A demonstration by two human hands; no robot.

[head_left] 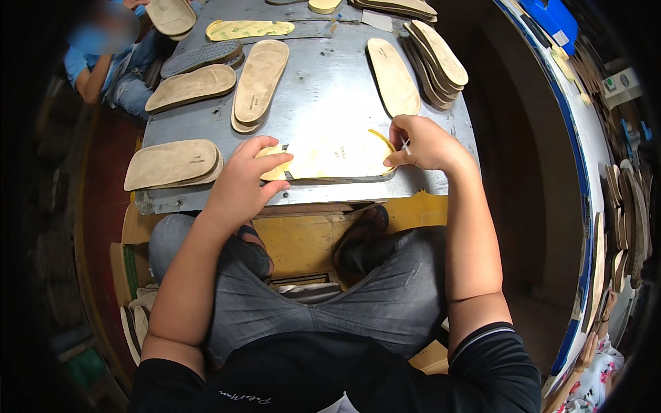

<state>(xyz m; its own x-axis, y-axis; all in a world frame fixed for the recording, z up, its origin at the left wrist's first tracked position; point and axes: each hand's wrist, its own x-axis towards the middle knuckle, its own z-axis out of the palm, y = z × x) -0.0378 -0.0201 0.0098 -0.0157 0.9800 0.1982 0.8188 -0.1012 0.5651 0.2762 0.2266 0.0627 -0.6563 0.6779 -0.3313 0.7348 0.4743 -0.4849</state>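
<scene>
A cream-topped shoe sole (320,158) with a dark side edge lies crosswise at the table's near edge. On its left end rests my left hand (251,172), fingers spread and pressing on the surface, thumb apart. My right hand (427,144) is closed at the sole's right end, thumb down against the rim. A small white stick-like thing (406,146) pokes out between its fingers; the rest of it is hidden. Beside those fingers a thin yellow strip (381,138) curves along the sole's end. Whether the strip is loose or attached, I cannot tell.
Tan footbeds (173,164) lie in pairs on the left of the metal table (323,69). Another pair (260,86), a single footbed (394,76) and a stack (441,58) lie farther back. A person (103,62) sits at the far left; another person's arm (585,354) shows lower right.
</scene>
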